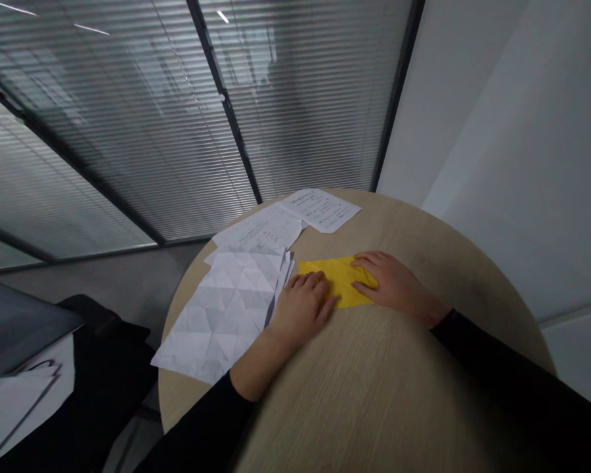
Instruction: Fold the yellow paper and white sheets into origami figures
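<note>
A small yellow sheet of paper (343, 282) lies on the round wooden table, crosswise between my two hands. My left hand (304, 303) rests palm down over its left end, fingers laid out and thumb apart on the paper's lower left corner. At the other end, my right hand (387, 279) has its fingers on the upper edge and its thumb lower down, gripping the right part of the sheet. Both palms hide the paper's ends, so I cannot tell whether it is folded there.
Left of my hands, a white paper with triangular creases (226, 312) overhangs the table edge (389, 368). Printed sheets (325, 209) lie farther back. Glass panels with blinds (295, 98) stand behind, a white wall (522, 131) to the right. A dark bag-like item (111, 374) is at lower left.
</note>
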{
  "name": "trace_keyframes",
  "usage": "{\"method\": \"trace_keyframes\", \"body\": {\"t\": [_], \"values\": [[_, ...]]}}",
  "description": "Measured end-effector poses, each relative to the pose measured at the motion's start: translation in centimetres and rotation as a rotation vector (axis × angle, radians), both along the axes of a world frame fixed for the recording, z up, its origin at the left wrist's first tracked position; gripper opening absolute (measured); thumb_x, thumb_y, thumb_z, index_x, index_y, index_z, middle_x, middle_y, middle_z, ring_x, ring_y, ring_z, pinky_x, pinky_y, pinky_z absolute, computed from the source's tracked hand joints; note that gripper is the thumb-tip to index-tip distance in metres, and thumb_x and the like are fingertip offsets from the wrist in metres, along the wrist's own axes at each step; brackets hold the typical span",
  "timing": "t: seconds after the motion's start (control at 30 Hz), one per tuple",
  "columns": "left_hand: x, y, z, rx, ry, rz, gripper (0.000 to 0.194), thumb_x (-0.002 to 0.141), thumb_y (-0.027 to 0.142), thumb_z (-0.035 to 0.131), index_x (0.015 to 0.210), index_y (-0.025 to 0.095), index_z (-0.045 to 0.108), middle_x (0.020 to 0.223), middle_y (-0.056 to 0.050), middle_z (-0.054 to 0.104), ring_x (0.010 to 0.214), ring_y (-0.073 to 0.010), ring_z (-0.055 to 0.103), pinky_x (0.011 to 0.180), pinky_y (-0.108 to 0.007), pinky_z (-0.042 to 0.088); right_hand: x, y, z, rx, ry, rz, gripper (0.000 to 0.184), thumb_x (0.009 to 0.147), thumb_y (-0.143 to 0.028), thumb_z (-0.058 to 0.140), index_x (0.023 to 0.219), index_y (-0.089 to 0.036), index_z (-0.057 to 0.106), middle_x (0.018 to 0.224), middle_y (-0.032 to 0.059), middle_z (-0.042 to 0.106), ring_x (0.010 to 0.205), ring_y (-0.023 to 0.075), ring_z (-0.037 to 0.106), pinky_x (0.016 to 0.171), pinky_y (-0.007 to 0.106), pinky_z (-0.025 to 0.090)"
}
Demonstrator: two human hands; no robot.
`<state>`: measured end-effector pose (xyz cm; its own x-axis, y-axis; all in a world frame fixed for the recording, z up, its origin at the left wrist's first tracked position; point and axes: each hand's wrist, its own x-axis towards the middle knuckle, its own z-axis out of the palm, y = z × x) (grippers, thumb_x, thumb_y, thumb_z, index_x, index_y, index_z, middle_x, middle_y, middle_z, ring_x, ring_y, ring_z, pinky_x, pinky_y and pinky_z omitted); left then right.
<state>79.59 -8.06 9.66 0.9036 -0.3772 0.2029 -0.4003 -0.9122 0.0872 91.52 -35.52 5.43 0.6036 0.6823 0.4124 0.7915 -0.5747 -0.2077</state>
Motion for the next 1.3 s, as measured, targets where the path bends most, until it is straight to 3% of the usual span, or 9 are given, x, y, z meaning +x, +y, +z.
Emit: {"method": "trace_keyframes", "body": {"t": [0.2, 0.33, 0.43, 0.6, 0.77, 0.87, 0.97, 1.17, 1.3], "values": [[0.0, -0.4, -0.8, 0.043, -0.066, 0.108, 0.030, 0.117, 0.030, 0.069, 0.143, 0.017, 0.076, 0.162, -0.018, 0.072, 0.141, -0.0402, 0.074, 0.118, -0.060, 0.062, -0.3, -0.9, 0.3, 0.005, 0.000, 0.010, 0.033, 0.104, -0.041, 0.083, 0.131, -0.024, 0.076, 0.124, 0.0153, 0.080, 0.117, 0.0402, 0.077, 0.106, 0.063, 0.065], [0.6, 0.1, -1.1, 0.047, -0.062, 0.124, 0.018, 0.116, 0.022, 0.067, 0.128, 0.020, 0.080, 0.136, -0.014, 0.084, 0.120, -0.0351, 0.081, 0.104, -0.052, 0.066, -0.5, -1.2, -0.2, 0.084, 0.031, 0.111, 0.031, 0.105, -0.034, 0.081, 0.134, -0.026, 0.074, 0.154, 0.0170, 0.076, 0.140, 0.0406, 0.073, 0.119, 0.065, 0.060], [1.1, 0.7, -1.6, 0.022, -0.047, 0.021, 0.025, 0.115, 0.012, 0.063, 0.132, 0.019, 0.079, 0.139, -0.012, 0.085, 0.123, -0.0318, 0.082, 0.110, -0.050, 0.065, -0.6, -1.2, -0.3, 0.107, 0.070, 0.218, 0.046, 0.107, -0.028, 0.077, 0.152, -0.030, 0.068, 0.166, 0.0128, 0.071, 0.151, 0.0370, 0.069, 0.128, 0.065, 0.055], [1.3, 1.1, -2.1, -0.047, -0.073, -0.063, 0.031, 0.118, 0.016, 0.063, 0.147, 0.019, 0.075, 0.159, -0.010, 0.078, 0.142, -0.0310, 0.076, 0.128, -0.053, 0.056, -0.5, -1.1, -0.2, 0.100, 0.064, 0.244, 0.037, 0.108, -0.027, 0.075, 0.145, -0.034, 0.077, 0.143, 0.0095, 0.083, 0.131, 0.0361, 0.077, 0.116, 0.065, 0.060], [1.1, 1.0, -1.5, 0.007, -0.085, -0.003, 0.028, 0.114, 0.011, 0.066, 0.136, 0.021, 0.080, 0.152, -0.010, 0.081, 0.135, -0.0331, 0.078, 0.116, -0.053, 0.063, -0.7, -1.1, 0.2, 0.117, 0.075, 0.235, 0.028, 0.107, -0.030, 0.077, 0.134, -0.031, 0.082, 0.126, 0.0109, 0.084, 0.119, 0.0360, 0.078, 0.106, 0.061, 0.065], [0.9, 0.9, -1.1, -0.015, -0.062, -0.029, 0.021, 0.116, 0.019, 0.067, 0.132, 0.020, 0.081, 0.141, -0.011, 0.085, 0.123, -0.0318, 0.082, 0.111, -0.052, 0.064, -0.8, -1.0, 0.4, 0.148, 0.087, 0.256, 0.025, 0.106, -0.029, 0.078, 0.130, -0.030, 0.082, 0.141, 0.0123, 0.082, 0.131, 0.0370, 0.077, 0.114, 0.063, 0.063], [0.6, 0.8, -0.9, -0.059, -0.065, -0.059, 0.024, 0.118, 0.035, 0.070, 0.133, 0.019, 0.080, 0.141, -0.012, 0.085, 0.127, -0.0339, 0.081, 0.122, -0.057, 0.059, -0.9, -1.1, 0.3, 0.161, 0.104, 0.276, 0.027, 0.105, -0.025, 0.077, 0.132, -0.030, 0.080, 0.157, 0.0113, 0.078, 0.144, 0.0368, 0.074, 0.128, 0.066, 0.055], [0.2, 1.1, -0.2, -0.126, -0.022, -0.093, 0.054, 0.115, 0.063, 0.071, 0.144, 0.017, 0.076, 0.156, -0.018, 0.078, 0.145, -0.0394, 0.074, 0.134, -0.064, 0.049, -1.1, -1.1, 0.0, 0.115, 0.092, 0.232, 0.030, 0.106, -0.031, 0.078, 0.136, -0.028, 0.080, 0.149, 0.0107, 0.084, 0.138, 0.0367, 0.079, 0.131, 0.069, 0.050], [-0.2, 1.5, 0.6, -0.181, 0.039, -0.263, 0.072, 0.106, 0.070, 0.080, 0.155, 0.018, 0.071, 0.159, -0.017, 0.077, 0.147, -0.0380, 0.073, 0.133, -0.059, 0.052, -1.2, -1.1, 0.3, 0.106, 0.097, 0.231, 0.032, 0.107, -0.032, 0.077, 0.138, -0.030, 0.080, 0.147, 0.0097, 0.085, 0.137, 0.0356, 0.079, 0.130, 0.067, 0.053]]}}
